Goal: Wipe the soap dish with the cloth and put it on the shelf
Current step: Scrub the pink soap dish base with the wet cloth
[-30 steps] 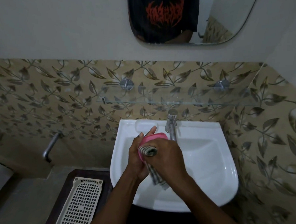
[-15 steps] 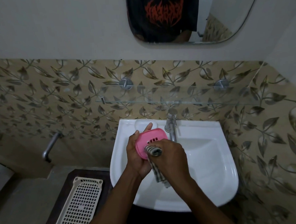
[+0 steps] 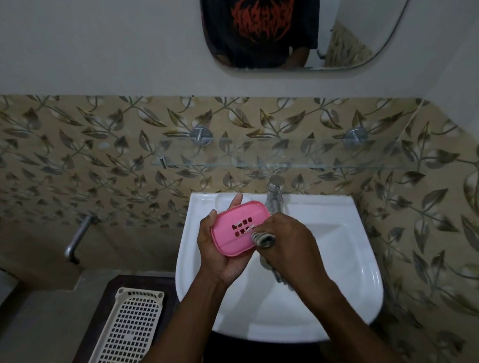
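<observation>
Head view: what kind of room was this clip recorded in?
Most likely a small bathroom, probably in a home. A white washbasin with a metal tap is fixed to the wall. Above it are a glass shelf on leaf-patterned tiles and a mirror.

Smooth pink plastic soap dish [image 3: 239, 228], striped woven cloth [image 3: 263, 239], glossy, probably ceramic sink [image 3: 348, 272], clear glass shelf [image 3: 287, 165]

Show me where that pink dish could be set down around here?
The glass shelf, between its two metal brackets above the tap, shows nothing on it. The sink rim left of the tap is bare too. Over the basin it is crowded: left hand holding the soap dish, right hand gripping the cloth.
</observation>
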Action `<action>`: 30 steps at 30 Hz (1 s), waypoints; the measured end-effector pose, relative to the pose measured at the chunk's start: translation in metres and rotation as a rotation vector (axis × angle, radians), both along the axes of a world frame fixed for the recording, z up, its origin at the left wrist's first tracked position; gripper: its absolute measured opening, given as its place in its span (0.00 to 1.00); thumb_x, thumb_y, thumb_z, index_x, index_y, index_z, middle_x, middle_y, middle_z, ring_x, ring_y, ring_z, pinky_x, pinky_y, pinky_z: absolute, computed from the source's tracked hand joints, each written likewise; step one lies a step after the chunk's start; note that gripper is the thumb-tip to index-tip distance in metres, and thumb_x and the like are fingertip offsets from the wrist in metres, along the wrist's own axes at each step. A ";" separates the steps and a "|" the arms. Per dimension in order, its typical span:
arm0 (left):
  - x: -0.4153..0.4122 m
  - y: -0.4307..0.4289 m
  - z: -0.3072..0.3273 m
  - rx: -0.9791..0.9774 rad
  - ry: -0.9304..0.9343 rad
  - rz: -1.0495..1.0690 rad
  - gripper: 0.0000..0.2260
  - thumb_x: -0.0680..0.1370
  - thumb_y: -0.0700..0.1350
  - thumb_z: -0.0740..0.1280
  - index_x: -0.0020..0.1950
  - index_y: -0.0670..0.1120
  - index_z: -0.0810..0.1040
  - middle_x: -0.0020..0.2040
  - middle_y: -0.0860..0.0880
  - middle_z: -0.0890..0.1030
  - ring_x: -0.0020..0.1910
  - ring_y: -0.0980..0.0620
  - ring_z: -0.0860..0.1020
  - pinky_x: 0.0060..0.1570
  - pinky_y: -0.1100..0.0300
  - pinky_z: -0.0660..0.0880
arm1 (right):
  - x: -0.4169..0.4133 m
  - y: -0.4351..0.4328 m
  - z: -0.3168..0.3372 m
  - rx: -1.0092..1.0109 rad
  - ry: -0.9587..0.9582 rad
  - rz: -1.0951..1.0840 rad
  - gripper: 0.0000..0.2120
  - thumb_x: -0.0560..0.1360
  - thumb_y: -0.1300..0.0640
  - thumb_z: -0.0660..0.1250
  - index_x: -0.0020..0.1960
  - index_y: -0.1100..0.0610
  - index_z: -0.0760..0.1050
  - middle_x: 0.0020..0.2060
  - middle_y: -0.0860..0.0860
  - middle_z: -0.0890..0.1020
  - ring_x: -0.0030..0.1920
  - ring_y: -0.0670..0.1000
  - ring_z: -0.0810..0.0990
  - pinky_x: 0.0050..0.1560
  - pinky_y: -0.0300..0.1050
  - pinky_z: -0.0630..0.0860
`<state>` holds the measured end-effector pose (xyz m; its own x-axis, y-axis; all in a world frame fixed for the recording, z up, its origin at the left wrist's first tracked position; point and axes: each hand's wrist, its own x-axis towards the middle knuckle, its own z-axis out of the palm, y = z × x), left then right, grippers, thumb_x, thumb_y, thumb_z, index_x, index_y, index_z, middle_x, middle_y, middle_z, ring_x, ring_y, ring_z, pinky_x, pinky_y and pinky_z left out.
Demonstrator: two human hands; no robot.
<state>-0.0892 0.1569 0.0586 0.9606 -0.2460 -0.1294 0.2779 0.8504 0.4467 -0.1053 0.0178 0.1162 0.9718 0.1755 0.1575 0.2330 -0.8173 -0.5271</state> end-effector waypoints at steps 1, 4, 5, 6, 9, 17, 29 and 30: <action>0.000 0.000 0.000 -0.005 -0.007 -0.008 0.33 0.69 0.59 0.71 0.72 0.48 0.73 0.67 0.38 0.72 0.60 0.40 0.74 0.56 0.45 0.76 | -0.005 0.007 -0.001 0.008 -0.033 0.030 0.09 0.71 0.53 0.73 0.51 0.53 0.83 0.49 0.52 0.84 0.49 0.52 0.81 0.53 0.43 0.77; 0.001 -0.001 -0.001 0.014 -0.021 -0.031 0.35 0.68 0.59 0.71 0.73 0.49 0.72 0.68 0.37 0.71 0.59 0.39 0.74 0.57 0.43 0.74 | -0.021 0.026 -0.003 0.064 0.178 0.197 0.18 0.76 0.55 0.69 0.65 0.57 0.76 0.65 0.52 0.77 0.63 0.49 0.75 0.65 0.36 0.65; 0.001 -0.001 0.000 0.013 -0.028 -0.031 0.35 0.67 0.59 0.72 0.73 0.49 0.72 0.66 0.37 0.73 0.58 0.40 0.75 0.57 0.44 0.74 | -0.021 0.025 -0.003 0.103 0.205 0.195 0.18 0.76 0.55 0.70 0.65 0.57 0.77 0.64 0.52 0.78 0.62 0.49 0.76 0.66 0.36 0.67; 0.001 0.000 0.000 0.006 -0.037 -0.031 0.36 0.67 0.59 0.72 0.73 0.49 0.71 0.66 0.37 0.73 0.58 0.40 0.75 0.57 0.44 0.74 | -0.016 0.019 -0.006 0.174 0.137 0.150 0.16 0.73 0.55 0.72 0.60 0.55 0.81 0.58 0.52 0.82 0.56 0.48 0.80 0.63 0.40 0.72; -0.001 0.002 0.001 -0.013 -0.057 -0.025 0.37 0.68 0.59 0.71 0.75 0.49 0.70 0.68 0.37 0.71 0.62 0.39 0.73 0.59 0.46 0.74 | -0.001 -0.008 -0.008 0.221 -0.044 -0.110 0.03 0.71 0.55 0.75 0.44 0.52 0.84 0.40 0.48 0.85 0.37 0.44 0.80 0.45 0.37 0.78; 0.001 -0.001 0.001 -0.033 -0.047 -0.035 0.37 0.68 0.61 0.70 0.75 0.50 0.69 0.68 0.37 0.71 0.63 0.39 0.72 0.61 0.43 0.72 | -0.023 0.021 -0.012 0.291 -0.050 0.007 0.13 0.66 0.54 0.79 0.50 0.53 0.84 0.45 0.49 0.86 0.44 0.45 0.83 0.52 0.39 0.80; 0.000 0.002 -0.001 0.009 -0.067 -0.029 0.35 0.68 0.59 0.72 0.73 0.48 0.71 0.67 0.36 0.70 0.61 0.39 0.72 0.57 0.45 0.74 | -0.017 0.009 -0.004 0.131 -0.021 0.055 0.09 0.69 0.51 0.76 0.48 0.51 0.84 0.45 0.48 0.86 0.44 0.47 0.83 0.52 0.39 0.79; 0.000 0.002 0.000 0.012 -0.068 -0.034 0.35 0.68 0.59 0.72 0.73 0.48 0.71 0.67 0.36 0.71 0.60 0.39 0.73 0.56 0.45 0.75 | -0.018 0.010 -0.005 0.135 -0.009 0.084 0.10 0.69 0.50 0.76 0.48 0.51 0.84 0.46 0.48 0.86 0.45 0.47 0.83 0.53 0.38 0.78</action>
